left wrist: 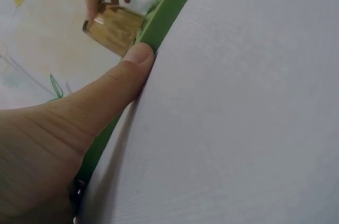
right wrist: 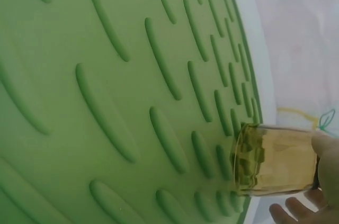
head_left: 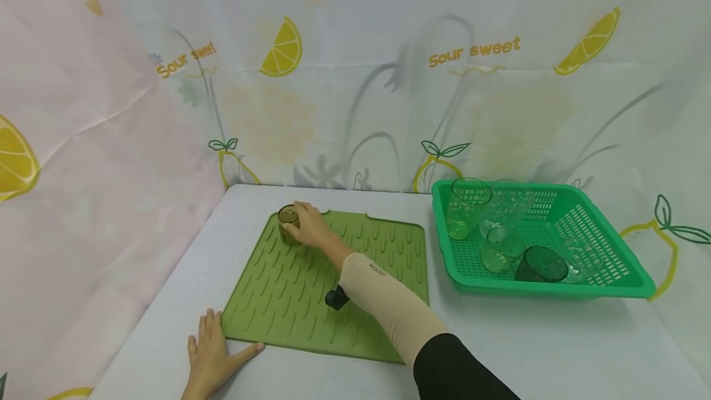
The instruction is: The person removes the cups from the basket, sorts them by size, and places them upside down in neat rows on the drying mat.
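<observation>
An amber drinking glass (head_left: 289,221) stands on the far left corner of a green ribbed drying mat (head_left: 311,289). My right hand (head_left: 312,225) holds the glass near its top, the thumb on one side. The right wrist view shows the glass (right wrist: 275,160) with its lower end against the ribs and several fingertips spread beside its top. At the mat's near left corner lies my left hand (head_left: 213,357), fingers spread. Its thumb touches the mat's front edge (left wrist: 159,23) in the left wrist view, and its fingers reach along the left side.
On the right of the white table (head_left: 355,381) is a green plastic basket (head_left: 555,292). It holds several glasses, among them a tall greenish glass (head_left: 466,208) and a dark glass (head_left: 541,264). A lemon-printed cloth (head_left: 344,110) hangs behind the table.
</observation>
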{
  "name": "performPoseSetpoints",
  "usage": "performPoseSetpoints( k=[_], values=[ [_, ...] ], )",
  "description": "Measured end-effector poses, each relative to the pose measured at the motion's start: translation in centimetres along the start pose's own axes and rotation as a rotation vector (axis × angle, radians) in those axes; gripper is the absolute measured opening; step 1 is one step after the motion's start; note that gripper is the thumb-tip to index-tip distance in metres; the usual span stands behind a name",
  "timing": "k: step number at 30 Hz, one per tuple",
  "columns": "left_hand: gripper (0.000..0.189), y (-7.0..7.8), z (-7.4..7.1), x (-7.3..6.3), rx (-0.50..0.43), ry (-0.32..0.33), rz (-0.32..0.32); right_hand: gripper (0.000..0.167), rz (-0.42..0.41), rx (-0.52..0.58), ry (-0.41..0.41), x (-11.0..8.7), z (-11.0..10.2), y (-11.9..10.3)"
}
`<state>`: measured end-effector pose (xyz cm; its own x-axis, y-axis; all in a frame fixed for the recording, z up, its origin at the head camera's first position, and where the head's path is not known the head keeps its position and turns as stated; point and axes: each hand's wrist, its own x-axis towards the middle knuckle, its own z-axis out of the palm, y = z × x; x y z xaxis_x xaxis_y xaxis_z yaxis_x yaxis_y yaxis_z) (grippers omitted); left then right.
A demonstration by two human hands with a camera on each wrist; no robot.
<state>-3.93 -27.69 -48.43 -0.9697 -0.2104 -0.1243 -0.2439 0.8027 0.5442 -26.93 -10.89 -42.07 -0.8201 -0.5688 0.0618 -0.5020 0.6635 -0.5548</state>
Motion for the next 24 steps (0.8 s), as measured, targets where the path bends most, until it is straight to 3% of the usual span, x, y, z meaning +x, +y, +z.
performPoseSetpoints(
  k=[6,14,24],
  values=[
    [0.120,0.1,-0.1,0.0,0.000,0.001,-0.002,0.069,0.034,0.078,0.002,-0.4,0.1,0.5],
    [0.121,0.2,-0.1,0.0,-0.010,0.002,-0.003,0.071,-0.007,0.171,0.064,-1.5,-0.5,1.6],
    [0.121,0.1,-0.1,0.0,0.012,-0.001,-0.002,0.060,-0.085,0.351,0.145,-5.2,-1.8,3.5]
  ],
)
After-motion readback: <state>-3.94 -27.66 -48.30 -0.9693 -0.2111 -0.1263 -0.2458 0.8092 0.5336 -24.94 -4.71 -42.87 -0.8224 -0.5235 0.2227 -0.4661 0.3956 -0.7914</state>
